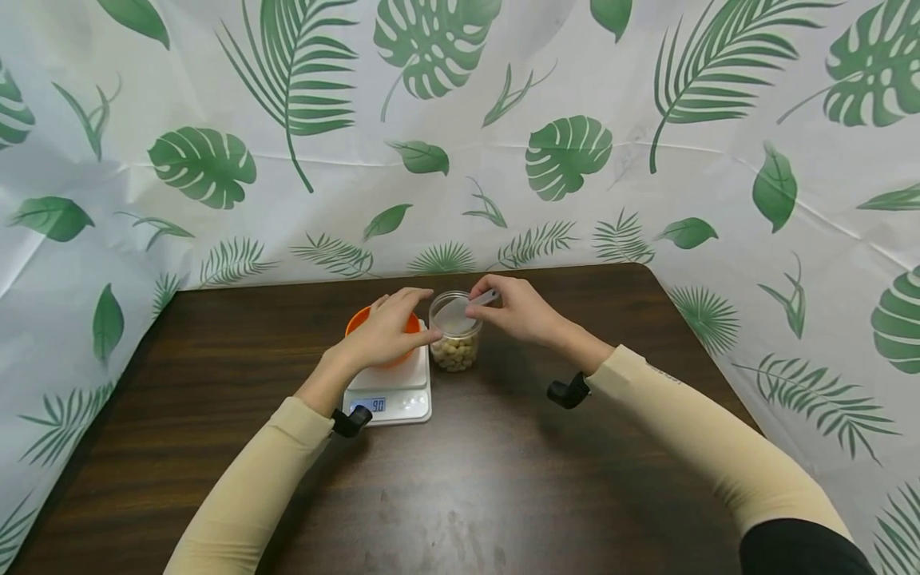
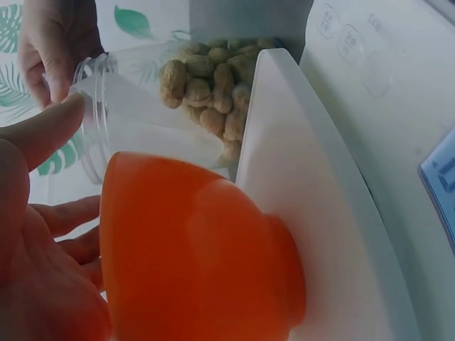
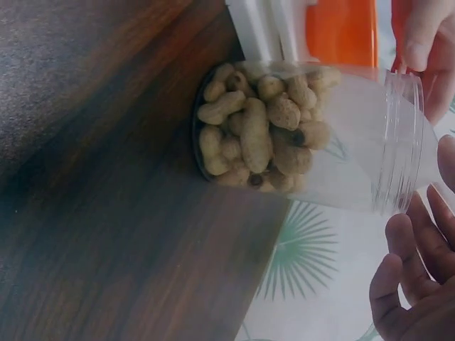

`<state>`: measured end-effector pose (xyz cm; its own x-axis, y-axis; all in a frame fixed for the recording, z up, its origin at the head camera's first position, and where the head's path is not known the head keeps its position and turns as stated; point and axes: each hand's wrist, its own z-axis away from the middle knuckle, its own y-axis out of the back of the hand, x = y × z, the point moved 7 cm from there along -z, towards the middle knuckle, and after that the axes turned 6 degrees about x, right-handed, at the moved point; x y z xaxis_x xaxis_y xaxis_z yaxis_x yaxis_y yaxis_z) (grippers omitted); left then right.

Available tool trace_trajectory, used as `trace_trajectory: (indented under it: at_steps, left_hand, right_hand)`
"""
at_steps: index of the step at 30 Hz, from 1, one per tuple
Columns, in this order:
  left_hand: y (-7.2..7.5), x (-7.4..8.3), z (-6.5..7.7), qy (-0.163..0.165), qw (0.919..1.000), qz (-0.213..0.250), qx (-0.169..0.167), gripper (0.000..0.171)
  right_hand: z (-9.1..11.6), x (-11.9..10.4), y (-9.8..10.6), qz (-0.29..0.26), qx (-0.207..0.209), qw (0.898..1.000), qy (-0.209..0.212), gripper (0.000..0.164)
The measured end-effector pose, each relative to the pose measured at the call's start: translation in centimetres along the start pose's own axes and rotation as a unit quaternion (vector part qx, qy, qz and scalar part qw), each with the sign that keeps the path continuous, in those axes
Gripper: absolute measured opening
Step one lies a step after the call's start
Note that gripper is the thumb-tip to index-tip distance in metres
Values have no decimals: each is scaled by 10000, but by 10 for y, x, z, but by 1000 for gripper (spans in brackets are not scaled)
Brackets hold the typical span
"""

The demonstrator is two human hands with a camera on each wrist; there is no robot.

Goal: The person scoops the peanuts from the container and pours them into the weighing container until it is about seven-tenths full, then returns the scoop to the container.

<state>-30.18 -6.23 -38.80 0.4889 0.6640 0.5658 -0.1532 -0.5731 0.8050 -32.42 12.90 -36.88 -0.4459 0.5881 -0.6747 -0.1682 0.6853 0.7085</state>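
My right hand (image 1: 525,311) pinches the handle of a translucent white scoop (image 1: 454,316), whose broad end reaches into the mouth of a clear jar (image 3: 355,135). Peanuts in their shells (image 3: 256,135) fill the lower part of the jar. Over an orange bowl (image 2: 192,249), my left hand (image 1: 384,331) is spread with fingers extended, its thumb right at the jar's rim. That bowl sits on a white kitchen scale (image 1: 410,409), close left of the jar. The bowl's inside is mostly hidden by the left hand.
The scale's display (image 1: 369,405) reads 9.0. Everything stands toward the far edge of a dark wood-grain table (image 1: 489,479). A white sheet with green leaf prints (image 1: 474,184) hangs behind the table and along its sides.
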Motion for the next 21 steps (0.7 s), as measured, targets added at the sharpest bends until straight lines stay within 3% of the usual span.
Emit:
trace_trajectory:
  at_steps: [21]
  left_hand:
    - [-5,3,-8,-116,9999,100,-16,88]
  right_hand:
    - [1,-20,22,359,40,9984,439,20]
